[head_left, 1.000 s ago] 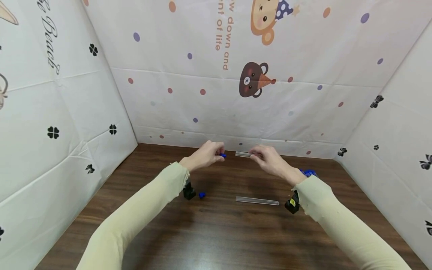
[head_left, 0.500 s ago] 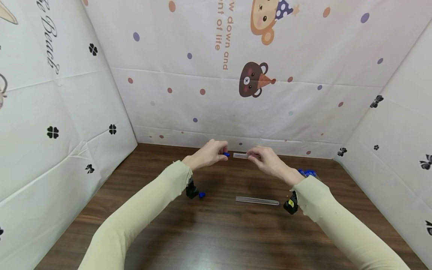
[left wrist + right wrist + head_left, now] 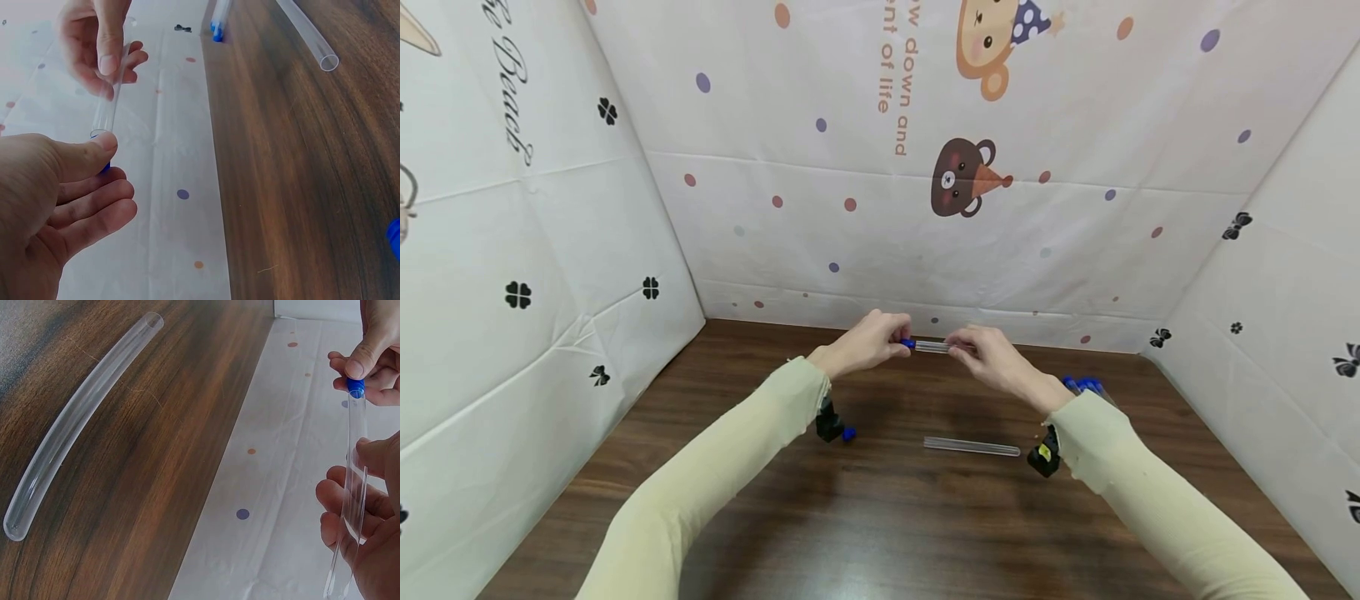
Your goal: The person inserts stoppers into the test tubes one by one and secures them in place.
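In the head view my left hand (image 3: 874, 340) pinches a blue stopper (image 3: 355, 386) between thumb and fingers. The stopper sits at the mouth of a clear test tube (image 3: 354, 428), and how deep it goes in I cannot tell. My right hand (image 3: 988, 354) grips that tube around its middle, thumb on one side and fingers on the other. Both hands are raised near the back edge of the table. A second clear test tube (image 3: 972, 447) lies on the table below them, its mouth uncovered. Another blue stopper (image 3: 849, 434) lies left of it, beside my left wrist camera.
Several tubes with blue stoppers (image 3: 1086, 385) lie at the right rear, partly behind my right forearm. The dark wooden table (image 3: 880, 533) meets a white printed cloth wall (image 3: 820, 233) at the back, with more cloth on both sides.
My left hand has moved right with the stopper while my right hand shifted slightly left with the tube. The gap between stopper and tube mouth has closed.
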`<act>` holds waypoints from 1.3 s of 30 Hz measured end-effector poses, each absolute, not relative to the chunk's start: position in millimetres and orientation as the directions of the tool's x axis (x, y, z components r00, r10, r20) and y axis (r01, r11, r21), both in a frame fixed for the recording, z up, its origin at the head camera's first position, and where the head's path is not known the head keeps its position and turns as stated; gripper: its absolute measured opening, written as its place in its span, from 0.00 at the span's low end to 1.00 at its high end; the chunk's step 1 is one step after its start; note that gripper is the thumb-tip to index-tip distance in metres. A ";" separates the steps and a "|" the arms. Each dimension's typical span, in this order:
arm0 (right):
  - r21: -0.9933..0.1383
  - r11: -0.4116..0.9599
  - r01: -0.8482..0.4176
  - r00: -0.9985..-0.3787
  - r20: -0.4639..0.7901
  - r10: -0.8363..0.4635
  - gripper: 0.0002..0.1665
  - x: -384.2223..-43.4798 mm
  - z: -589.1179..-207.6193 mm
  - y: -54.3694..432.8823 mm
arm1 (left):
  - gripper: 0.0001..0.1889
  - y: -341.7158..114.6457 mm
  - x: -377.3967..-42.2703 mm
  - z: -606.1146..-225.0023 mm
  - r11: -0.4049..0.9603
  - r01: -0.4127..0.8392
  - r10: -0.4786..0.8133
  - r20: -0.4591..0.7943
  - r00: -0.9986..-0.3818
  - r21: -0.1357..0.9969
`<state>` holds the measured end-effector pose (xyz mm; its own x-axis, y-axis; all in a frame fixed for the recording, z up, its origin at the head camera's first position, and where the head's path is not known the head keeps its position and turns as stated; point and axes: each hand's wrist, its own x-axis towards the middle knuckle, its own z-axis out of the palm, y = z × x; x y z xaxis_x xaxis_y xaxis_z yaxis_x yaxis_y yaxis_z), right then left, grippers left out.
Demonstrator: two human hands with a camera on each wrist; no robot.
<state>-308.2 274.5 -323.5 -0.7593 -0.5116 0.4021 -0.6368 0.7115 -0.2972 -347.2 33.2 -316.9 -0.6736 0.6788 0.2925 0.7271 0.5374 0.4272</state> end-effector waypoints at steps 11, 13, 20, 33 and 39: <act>-0.315 0.708 -0.632 -0.767 0.386 -0.513 0.10 -305.9 -324.1 273.1 | 0.06 36.3 -346.5 -317.5 0.537 0.733 0.684 0.293 -0.668 0.416; -0.316 0.708 -0.632 -0.767 0.386 -0.513 0.10 -306.0 -324.2 272.7 | 0.06 36.3 -346.3 -317.8 0.534 0.734 0.684 0.295 -0.666 0.419; -0.314 0.700 -0.641 -0.759 0.394 -0.518 0.09 -306.8 -325.6 272.3 | 0.05 36.7 -346.8 -319.2 0.525 0.744 0.693 0.301 -0.655 0.413; -0.320 0.703 -0.635 -0.764 0.393 -0.511 0.11 -306.2 -327.2 272.7 | 0.05 36.0 -346.4 -321.7 0.528 0.748 0.693 0.305 -0.653 0.403; -0.300 0.696 -0.653 -0.744 0.426 -0.515 0.11 -306.4 -327.7 270.0 | 0.03 36.4 -345.9 -322.0 0.521 0.742 0.686 0.310 -0.658 0.421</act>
<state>-306.4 270.0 -327.7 -0.7444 -0.5145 0.4256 -0.6526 0.6956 -0.3004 -345.9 36.4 -322.0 -0.6579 0.6861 0.3103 0.7422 0.5211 0.4214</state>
